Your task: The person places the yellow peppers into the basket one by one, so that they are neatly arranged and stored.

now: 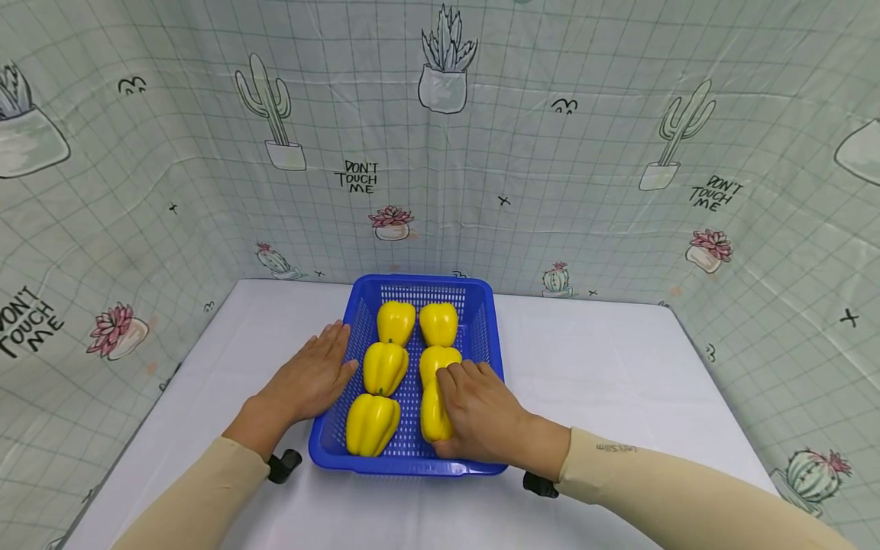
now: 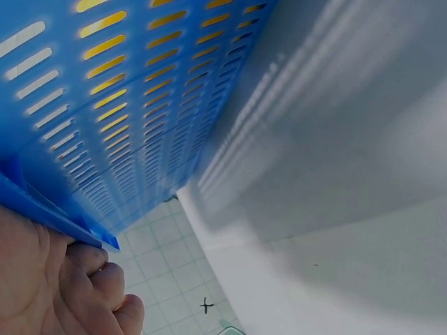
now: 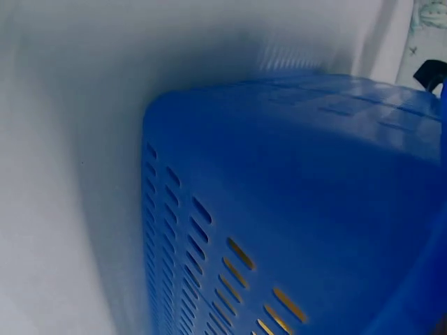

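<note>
A blue perforated plastic basket (image 1: 409, 463) holds yellow bell peppers in two columns. The left column shows a back pepper (image 1: 396, 322), a middle one (image 1: 385, 368) and a front one (image 1: 372, 425). On the right lie another back pepper (image 1: 438, 324) and a middle one (image 1: 437, 359). My right hand (image 1: 481, 409) grips the front right bell pepper (image 1: 433, 416) from above, covering part of it. Along the basket's left rim rests my left hand (image 1: 312, 374), its fingers extended and the thumb over the edge. The left wrist view shows the palm (image 2: 31, 279) against the rim's outside.
The basket stands on a white-covered table (image 1: 584, 367). A grid-patterned cloth (image 1: 454, 153) with cactus drawings rises behind and at both sides. Black straps (image 1: 283, 466) sit at the wrists. In the right wrist view, the basket's outer wall (image 3: 293, 188) fills much of the picture.
</note>
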`<state>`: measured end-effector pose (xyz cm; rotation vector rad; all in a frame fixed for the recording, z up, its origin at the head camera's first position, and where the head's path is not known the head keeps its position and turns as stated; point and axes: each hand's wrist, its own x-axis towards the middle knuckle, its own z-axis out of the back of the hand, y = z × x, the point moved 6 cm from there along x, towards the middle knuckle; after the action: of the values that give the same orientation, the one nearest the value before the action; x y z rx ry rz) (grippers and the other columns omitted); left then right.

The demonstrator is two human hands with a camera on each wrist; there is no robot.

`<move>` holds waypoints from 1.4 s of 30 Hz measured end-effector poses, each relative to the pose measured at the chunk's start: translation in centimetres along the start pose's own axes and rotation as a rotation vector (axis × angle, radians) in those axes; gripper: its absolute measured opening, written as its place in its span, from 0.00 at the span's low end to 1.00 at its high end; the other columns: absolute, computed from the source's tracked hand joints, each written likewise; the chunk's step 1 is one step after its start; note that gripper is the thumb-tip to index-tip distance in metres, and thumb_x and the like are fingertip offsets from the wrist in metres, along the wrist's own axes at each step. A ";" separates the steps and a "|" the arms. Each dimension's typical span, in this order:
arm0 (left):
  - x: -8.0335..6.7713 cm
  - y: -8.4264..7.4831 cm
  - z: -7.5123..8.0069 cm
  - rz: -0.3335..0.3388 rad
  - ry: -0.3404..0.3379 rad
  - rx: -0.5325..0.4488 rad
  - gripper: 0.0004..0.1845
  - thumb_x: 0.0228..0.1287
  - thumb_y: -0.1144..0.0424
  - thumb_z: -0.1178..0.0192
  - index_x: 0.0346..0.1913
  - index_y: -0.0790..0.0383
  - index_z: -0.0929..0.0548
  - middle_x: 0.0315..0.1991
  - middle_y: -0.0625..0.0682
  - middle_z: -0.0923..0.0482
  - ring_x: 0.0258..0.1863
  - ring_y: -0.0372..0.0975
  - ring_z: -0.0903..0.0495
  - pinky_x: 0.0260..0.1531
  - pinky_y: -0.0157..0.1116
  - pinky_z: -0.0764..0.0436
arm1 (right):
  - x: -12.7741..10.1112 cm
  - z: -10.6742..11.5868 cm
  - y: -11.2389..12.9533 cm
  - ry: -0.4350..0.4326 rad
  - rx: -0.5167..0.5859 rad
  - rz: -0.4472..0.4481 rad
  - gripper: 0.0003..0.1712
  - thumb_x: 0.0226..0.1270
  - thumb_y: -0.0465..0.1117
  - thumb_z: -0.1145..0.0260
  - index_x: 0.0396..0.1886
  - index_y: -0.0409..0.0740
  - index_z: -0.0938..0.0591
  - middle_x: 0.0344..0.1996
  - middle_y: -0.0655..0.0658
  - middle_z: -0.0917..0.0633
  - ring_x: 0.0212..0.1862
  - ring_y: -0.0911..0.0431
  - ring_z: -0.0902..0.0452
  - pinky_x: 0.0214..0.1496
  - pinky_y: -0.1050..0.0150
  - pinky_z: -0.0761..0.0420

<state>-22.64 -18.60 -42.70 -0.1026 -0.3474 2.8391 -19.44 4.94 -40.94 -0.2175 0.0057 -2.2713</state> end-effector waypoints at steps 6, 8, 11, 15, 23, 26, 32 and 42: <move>0.0 -0.1 0.0 -0.002 0.000 -0.003 0.37 0.85 0.53 0.56 0.82 0.77 0.49 0.83 0.71 0.51 0.83 0.63 0.49 0.82 0.60 0.47 | 0.2 -0.7 0.1 0.089 0.016 -0.009 0.45 0.54 0.72 0.24 0.55 0.40 0.22 0.37 0.48 0.20 0.40 0.54 0.29 0.41 0.62 0.25; 0.0 -0.1 0.1 -0.002 0.000 -0.002 0.37 0.85 0.53 0.56 0.82 0.77 0.49 0.83 0.71 0.51 0.83 0.63 0.49 0.82 0.60 0.47 | 0.3 -0.9 0.0 0.117 0.021 -0.012 0.46 0.55 0.73 0.25 0.56 0.40 0.22 0.38 0.48 0.20 0.41 0.54 0.28 0.42 0.62 0.25; 0.0 -0.1 0.1 -0.002 0.002 -0.005 0.37 0.85 0.53 0.56 0.82 0.77 0.50 0.83 0.71 0.51 0.83 0.63 0.49 0.82 0.60 0.47 | 0.3 -1.2 0.0 0.146 0.031 -0.014 0.47 0.55 0.73 0.25 0.56 0.40 0.22 0.38 0.48 0.19 0.42 0.54 0.27 0.43 0.62 0.24; 0.0 -0.1 0.0 -0.001 0.005 -0.017 0.37 0.85 0.53 0.55 0.82 0.76 0.50 0.83 0.71 0.52 0.83 0.63 0.49 0.82 0.60 0.47 | 0.3 -1.6 0.0 0.165 0.035 -0.002 0.47 0.55 0.74 0.24 0.56 0.40 0.22 0.38 0.48 0.19 0.43 0.54 0.26 0.43 0.62 0.24; -0.1 -0.1 0.0 -0.007 0.002 -0.023 0.38 0.85 0.53 0.56 0.82 0.77 0.50 0.83 0.71 0.51 0.83 0.63 0.49 0.82 0.60 0.47 | 0.1 -2.2 0.0 0.172 -0.019 0.029 0.49 0.55 0.77 0.27 0.56 0.41 0.21 0.39 0.48 0.17 0.43 0.54 0.25 0.42 0.64 0.24; -0.1 -0.2 -0.1 -0.012 0.003 -0.029 0.38 0.85 0.53 0.56 0.82 0.77 0.50 0.83 0.72 0.51 0.83 0.63 0.49 0.82 0.60 0.46 | 0.0 -2.4 -0.1 0.185 -0.012 0.036 0.49 0.56 0.77 0.28 0.58 0.40 0.21 0.40 0.47 0.17 0.44 0.54 0.25 0.44 0.63 0.23; -0.1 -0.1 -0.1 -0.009 0.006 -0.027 0.37 0.85 0.53 0.56 0.82 0.77 0.50 0.83 0.71 0.52 0.83 0.63 0.50 0.82 0.60 0.47 | -0.2 -2.6 0.0 0.234 0.044 0.054 0.46 0.62 0.75 0.31 0.59 0.39 0.19 0.44 0.46 0.15 0.45 0.55 0.26 0.45 0.64 0.23; 0.0 -0.1 0.0 -0.009 0.001 -0.033 0.37 0.85 0.54 0.56 0.82 0.77 0.50 0.83 0.72 0.52 0.83 0.64 0.49 0.82 0.60 0.47 | -0.1 -2.7 -0.1 0.248 0.054 0.056 0.43 0.66 0.71 0.31 0.62 0.41 0.20 0.48 0.47 0.15 0.48 0.55 0.24 0.48 0.63 0.24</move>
<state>-22.63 -18.54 -42.65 -0.1087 -0.3939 2.8251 -19.85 4.94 -43.57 0.0929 0.0787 -2.2253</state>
